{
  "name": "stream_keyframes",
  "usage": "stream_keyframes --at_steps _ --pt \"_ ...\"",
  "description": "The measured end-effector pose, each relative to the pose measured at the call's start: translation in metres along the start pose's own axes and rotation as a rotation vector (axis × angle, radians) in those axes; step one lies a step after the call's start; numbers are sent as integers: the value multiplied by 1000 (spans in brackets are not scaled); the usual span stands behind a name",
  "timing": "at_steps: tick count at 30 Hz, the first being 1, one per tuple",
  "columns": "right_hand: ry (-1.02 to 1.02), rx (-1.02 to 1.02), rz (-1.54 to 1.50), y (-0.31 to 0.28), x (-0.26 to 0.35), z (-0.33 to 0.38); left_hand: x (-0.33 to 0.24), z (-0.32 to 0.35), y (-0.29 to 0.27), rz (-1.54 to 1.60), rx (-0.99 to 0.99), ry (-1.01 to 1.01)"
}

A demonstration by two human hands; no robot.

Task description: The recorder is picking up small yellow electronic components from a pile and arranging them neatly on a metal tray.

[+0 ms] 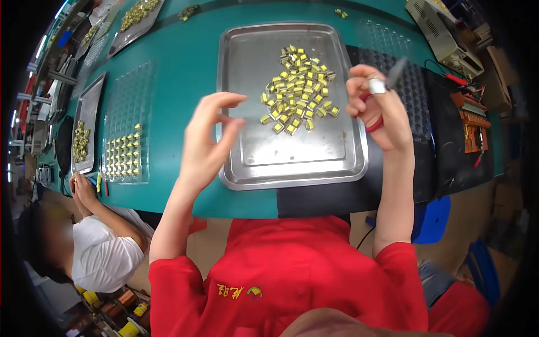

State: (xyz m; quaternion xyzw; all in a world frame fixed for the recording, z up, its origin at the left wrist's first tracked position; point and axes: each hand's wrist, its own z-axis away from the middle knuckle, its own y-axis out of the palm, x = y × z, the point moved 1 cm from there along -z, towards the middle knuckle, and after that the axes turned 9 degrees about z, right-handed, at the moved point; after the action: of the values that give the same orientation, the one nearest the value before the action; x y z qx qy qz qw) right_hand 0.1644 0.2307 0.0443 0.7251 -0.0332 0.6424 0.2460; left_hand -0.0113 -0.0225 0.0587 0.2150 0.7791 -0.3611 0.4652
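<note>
A steel tray (pixel 252 146) lies in front of me, with a heap of small yellow-and-metal coil parts (pixel 297 90) in it. Over the tray's left rim is my left hand (pixel 208 132), thumb and fingers parted with nothing visible between them. My right hand (pixel 387 112), above the tray's right rim, is closed on red-handled scissors (pixel 373 123). Their blades, smeared by motion, point up and away from me. A white wrap (pixel 377 86) circles one digit of that hand.
Clear plastic trays (pixel 129 92) lie on the green mat, the left one partly filled with coil parts. A dark mat (pixel 449 163) and an orange rack (pixel 469 121) sit at right, below a beige instrument (pixel 443 36). At far left a person in white (pixel 109 247) works beside another metal tray (pixel 87 118).
</note>
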Motion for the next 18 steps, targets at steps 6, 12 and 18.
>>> stream_keyframes --at_steps 6,12,18 --pt "24 -116 49 -1 -29 8 59 -4 32 -324 184 -7" --pt "-34 -165 98 15 -19 -6 56 -21 33 -469 319 65" --pt "-36 -35 651 36 -13 -20 42 -32 31 719 249 -409"
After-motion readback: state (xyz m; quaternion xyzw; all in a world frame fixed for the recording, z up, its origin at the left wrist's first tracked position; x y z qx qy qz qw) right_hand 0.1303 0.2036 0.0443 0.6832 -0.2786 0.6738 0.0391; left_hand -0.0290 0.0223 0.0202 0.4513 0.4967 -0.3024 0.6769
